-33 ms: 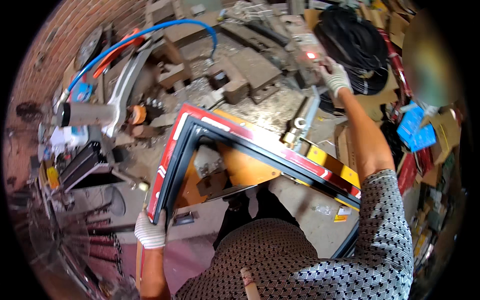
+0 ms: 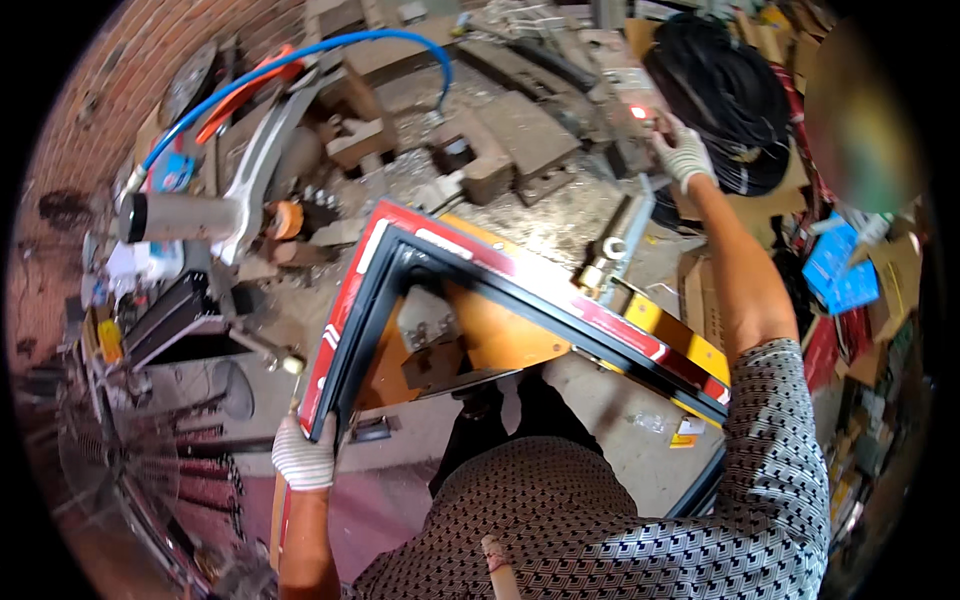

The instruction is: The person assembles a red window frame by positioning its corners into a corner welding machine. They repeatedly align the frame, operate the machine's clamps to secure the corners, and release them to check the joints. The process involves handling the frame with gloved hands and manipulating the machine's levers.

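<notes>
Head camera, looking straight down, and the left hand (image 2: 303, 456) is closed in its striped glove around the lower end of the black corner frame (image 2: 372, 285), thumb on the inner side! That frame sits right across the middle, its corner pointing away from the body, red-and-white film (image 2: 480, 257) along its outer faces. One leg slopes to the left hand; the other runs down to the right, alongside a yellow bar (image 2: 668, 330), to the patterned sleeve (image 2: 770, 420). Through the angle shows an orange plate (image 2: 505, 330).

Over to the right hand (image 2: 683, 152), gloved too, stretched well away from the frame! Its fingers are bent at a grey box (image 2: 622, 78), tips just beside a glowing red light (image 2: 638, 112); whether they press or grip anything, I cannot tell. Right next door lies a coil of black hose (image 2: 715, 80).

Beyond the frame, metal blocks (image 2: 535, 135) crowd the bench (image 2: 475, 218), shavings everywhere, and on the left a blue hose (image 2: 330, 43) arches over a silver lever arm (image 2: 243, 195).
</notes>
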`<action>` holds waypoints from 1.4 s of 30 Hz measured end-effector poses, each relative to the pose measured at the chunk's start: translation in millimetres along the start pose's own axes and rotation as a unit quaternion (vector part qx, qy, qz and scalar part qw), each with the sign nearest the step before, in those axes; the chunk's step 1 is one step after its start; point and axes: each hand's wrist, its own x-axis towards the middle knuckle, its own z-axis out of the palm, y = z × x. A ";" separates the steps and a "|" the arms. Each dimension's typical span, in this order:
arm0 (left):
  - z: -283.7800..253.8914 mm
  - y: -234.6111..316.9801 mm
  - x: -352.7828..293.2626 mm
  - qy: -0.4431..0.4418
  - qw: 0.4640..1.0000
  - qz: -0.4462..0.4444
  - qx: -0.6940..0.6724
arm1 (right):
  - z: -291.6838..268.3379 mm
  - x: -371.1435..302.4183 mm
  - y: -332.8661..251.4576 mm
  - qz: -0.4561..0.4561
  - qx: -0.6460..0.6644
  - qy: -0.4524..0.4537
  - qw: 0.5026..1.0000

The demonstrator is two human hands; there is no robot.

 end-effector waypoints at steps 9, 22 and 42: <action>0.9 -1.0 -6.5 0.017 1.000 0.014 0.000 | 14.5 22.3 1.5 -0.067 -0.127 -0.028 0.989; -6.6 2.1 -1.2 0.003 0.999 0.028 -0.036 | 30.8 43.8 36.6 -0.071 -0.085 -0.026 0.994; -1.8 -4.7 -0.8 0.002 0.997 0.036 -0.067 | -111.2 -224.6 -150.6 -0.135 0.127 0.021 0.982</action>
